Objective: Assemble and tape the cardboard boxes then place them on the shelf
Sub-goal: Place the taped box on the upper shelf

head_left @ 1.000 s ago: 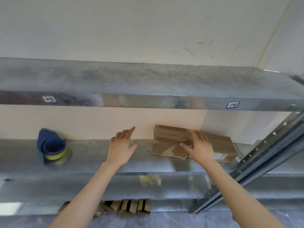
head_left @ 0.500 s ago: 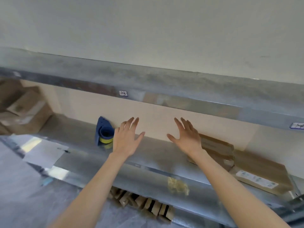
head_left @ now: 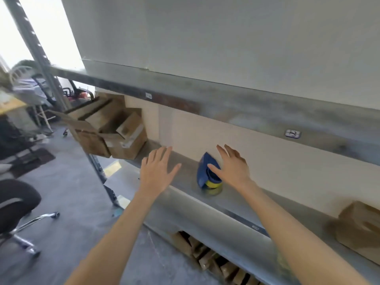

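Raised over shelf (head_left: 185, 182): left hand (head_left: 158, 171), fingers straight and spread, empty; right hand (head_left: 233, 168), fingers apart, blue tape dispenser (head_left: 201, 173) just under thumb, contact unclear. Well right of right fingertips, on shelf: cardboard box (head_left: 362, 229).

Two bare arms extend up and forward from the bottom edge of the view, side by side and well apart. The left forearm (head_left: 123, 223) leads to the left hand (head_left: 157, 169), held flat with its back to the camera, fingers straight and close together, thumb spread out to the right. The right forearm (head_left: 287, 229) leads to the right hand (head_left: 232, 167), raised likewise, fingers straight and slightly fanned, thumb pointing left toward the other hand. Both hands are empty.
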Motion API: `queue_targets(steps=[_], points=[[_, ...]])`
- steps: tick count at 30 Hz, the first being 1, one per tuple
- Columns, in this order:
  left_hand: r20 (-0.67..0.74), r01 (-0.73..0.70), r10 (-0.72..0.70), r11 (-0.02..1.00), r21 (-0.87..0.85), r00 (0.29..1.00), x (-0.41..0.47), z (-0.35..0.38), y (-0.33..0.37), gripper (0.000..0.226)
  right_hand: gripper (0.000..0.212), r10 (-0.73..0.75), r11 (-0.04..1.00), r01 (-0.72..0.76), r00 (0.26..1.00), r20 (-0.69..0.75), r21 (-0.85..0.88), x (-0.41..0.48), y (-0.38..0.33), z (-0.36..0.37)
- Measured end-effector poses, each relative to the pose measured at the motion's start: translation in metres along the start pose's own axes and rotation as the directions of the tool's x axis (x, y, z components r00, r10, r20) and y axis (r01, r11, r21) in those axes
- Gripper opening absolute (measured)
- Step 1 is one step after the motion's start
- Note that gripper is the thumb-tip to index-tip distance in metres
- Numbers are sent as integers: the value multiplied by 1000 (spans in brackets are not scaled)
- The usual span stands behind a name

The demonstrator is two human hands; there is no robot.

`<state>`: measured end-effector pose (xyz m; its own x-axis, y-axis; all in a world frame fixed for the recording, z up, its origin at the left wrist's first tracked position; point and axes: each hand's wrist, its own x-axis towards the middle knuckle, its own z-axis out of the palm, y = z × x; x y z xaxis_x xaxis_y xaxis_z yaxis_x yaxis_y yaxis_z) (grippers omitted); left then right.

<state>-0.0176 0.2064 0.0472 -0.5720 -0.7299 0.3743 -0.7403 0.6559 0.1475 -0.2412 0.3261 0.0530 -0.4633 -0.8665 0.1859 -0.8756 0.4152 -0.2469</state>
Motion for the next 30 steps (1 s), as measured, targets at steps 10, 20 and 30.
queue_targets(steps=[10, 20, 30], points=[[-23, 98, -98, 995, 14, 995, 32, -17, -174, 66, 78, -119, 992, 117, 992, 30, 54, 73, -155, 49], [12, 203, -202, 975, -96, 979, 82, 15, -268, 68, 74, -268, 962, 265, 963, 30, 68, 164, -230, 97], [97, 181, -170, 976, -121, 981, 142, 48, -322, 64, 62, -421, 893, 392, 901, 103, 223, 269, -283, 152]])
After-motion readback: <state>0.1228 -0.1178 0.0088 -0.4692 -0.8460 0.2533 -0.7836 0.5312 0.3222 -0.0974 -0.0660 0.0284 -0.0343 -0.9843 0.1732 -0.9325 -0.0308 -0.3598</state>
